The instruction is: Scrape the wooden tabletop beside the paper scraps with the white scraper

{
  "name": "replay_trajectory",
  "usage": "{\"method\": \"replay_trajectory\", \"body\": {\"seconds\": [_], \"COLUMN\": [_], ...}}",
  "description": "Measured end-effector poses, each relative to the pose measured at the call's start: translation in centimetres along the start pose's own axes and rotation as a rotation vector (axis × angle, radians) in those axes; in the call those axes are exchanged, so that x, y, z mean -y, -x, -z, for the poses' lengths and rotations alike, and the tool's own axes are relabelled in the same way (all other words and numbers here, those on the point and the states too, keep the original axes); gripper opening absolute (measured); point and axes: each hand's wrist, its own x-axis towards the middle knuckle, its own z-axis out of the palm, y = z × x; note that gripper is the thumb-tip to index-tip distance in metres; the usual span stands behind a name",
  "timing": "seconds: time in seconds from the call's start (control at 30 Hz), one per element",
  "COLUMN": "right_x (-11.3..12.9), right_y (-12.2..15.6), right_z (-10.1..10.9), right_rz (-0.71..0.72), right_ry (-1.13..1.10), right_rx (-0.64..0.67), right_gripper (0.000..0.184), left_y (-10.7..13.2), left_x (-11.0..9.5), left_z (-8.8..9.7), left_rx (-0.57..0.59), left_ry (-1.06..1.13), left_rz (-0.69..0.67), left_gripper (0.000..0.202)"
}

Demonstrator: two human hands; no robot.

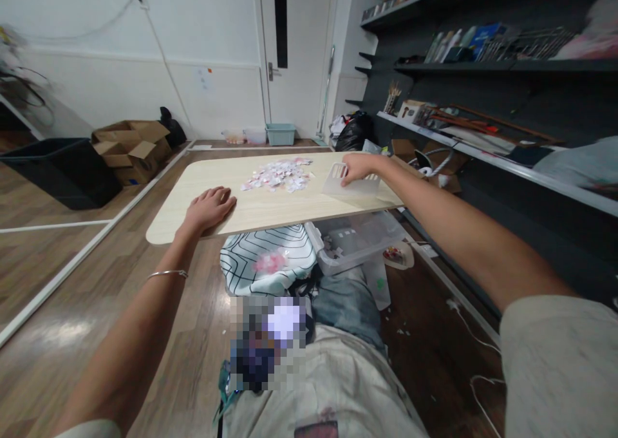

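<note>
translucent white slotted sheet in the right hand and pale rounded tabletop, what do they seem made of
The translucent white slotted sheet looks like plastic with a satin finish, given its milky, cloudy look. The pale rounded tabletop looks like matte wood or perhaps laminate, from its faint grain; which is unclear.

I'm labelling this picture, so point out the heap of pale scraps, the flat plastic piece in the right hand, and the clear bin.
Heap of pale scraps [280,175]: head view, middle of the heap.
Flat plastic piece [350,187]: head view, its lower panel.
Clear bin [360,253]: head view, its near wall.
</note>
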Motion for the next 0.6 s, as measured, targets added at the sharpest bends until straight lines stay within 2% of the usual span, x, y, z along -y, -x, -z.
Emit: {"method": "replay_trajectory", "body": {"seconds": [0.1,0.2,0.33,0.43,0.6], "right_x": [1.1,2.3,2.8,2.7,2.7], "right_y": [0.3,0.5,0.4,-0.1,-1.7], "right_z": [-0.2,-0.6,-0.9,-0.7,0.1], "right_rz": [0.02,0.058,0.102,0.087,0.066], "right_ry": [0.148,0.191,0.17,0.17,0.143], "right_rx": [-0.058,-0.045,-0.07,-0.104,-0.084], "right_gripper": [0.041,0.031,0.033,0.036,0.037], "left_y": [-0.2,-0.3,-0.3,-0.3,-0.4], "left_x": [0.2,0.3,0.5,0.5,0.5], "left_z": [-0.2,-0.5,-0.7,-0.8,-0.9], "left_rx": [-0.002,-0.007,-0.014,-0.028,-0.033], "left_ry": [-0.007,-0.004,0.001,0.014,0.004], "left_rz": [0.004,-0.006,-0.008,-0.013,-0.013], "left_gripper": [0.069,0.068,0.067,0.063,0.063]}}
